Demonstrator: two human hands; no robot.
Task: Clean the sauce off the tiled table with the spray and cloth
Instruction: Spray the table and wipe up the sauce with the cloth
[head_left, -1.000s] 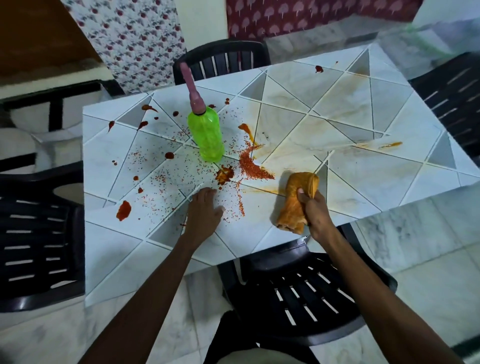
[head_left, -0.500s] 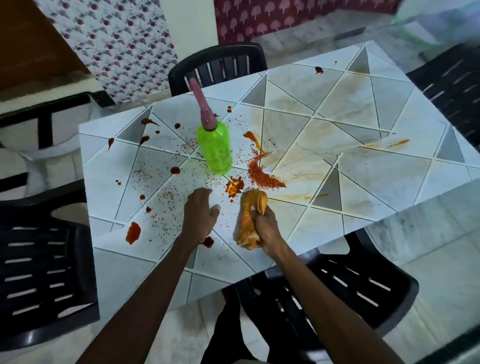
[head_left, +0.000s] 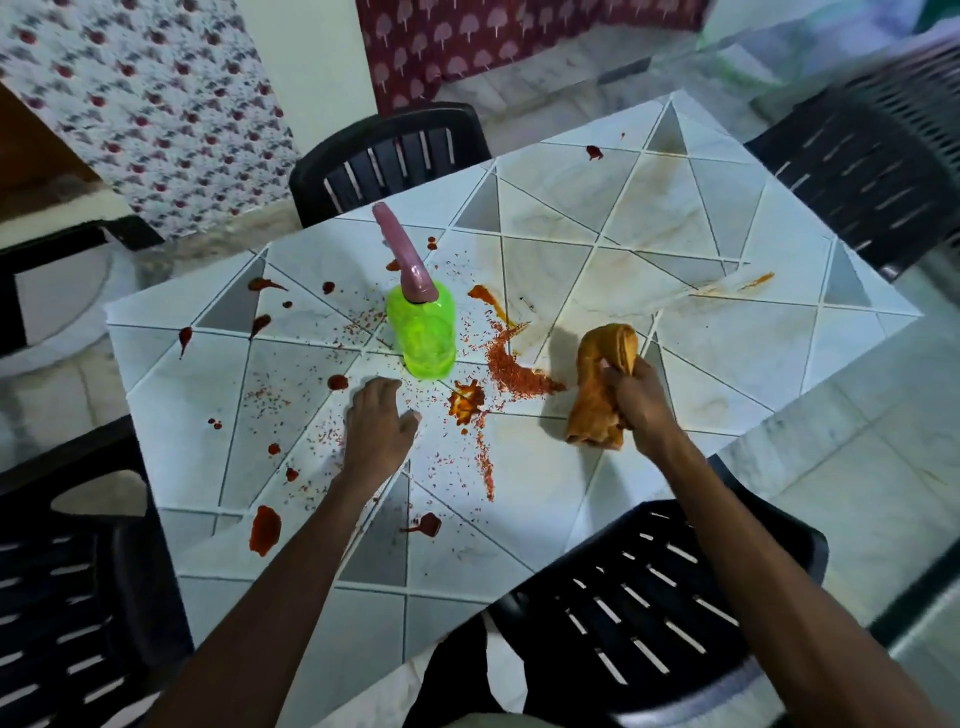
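- Sauce in red blobs and gritty red-orange flakes (head_left: 511, 366) covers the left half of the white tiled table (head_left: 727, 364), whose top is cut into triangles by pale grout lines.
- Its thickest heap of flakes lies between the spray bottle and the cloth, with a thin trail running from it toward the near edge.
- 1 orange-yellow splat (head_left: 466, 402) sits just beside that heap, between the 2 hands.
- Larger dark red blobs lie near the left near corner (head_left: 265, 529) and near the left forearm (head_left: 426, 525). A small one sits at the far edge (head_left: 594, 151).
- A faint orange streak (head_left: 756, 282) marks the right half, which also shows pale smears.
- The translucent green plastic spray bottle with a pink trigger head (head_left: 423, 332) stands upright among the flakes, with no hand on it.
- The left hand (head_left: 379, 426) lies palm down on the tabletop with its fingers spread and nearly straight, holding nothing. Its fingertips are just short of the bottle's base.
- The right hand (head_left: 641, 400) has its fingers curled tightly round a bunched orange-brown cloth (head_left: 597, 395), which rests on the table just right of the flake heap.
- 4 black slatted plastic chairs stand around the table: near (head_left: 649, 597), far (head_left: 389, 156), left (head_left: 62, 571) and right (head_left: 872, 171).
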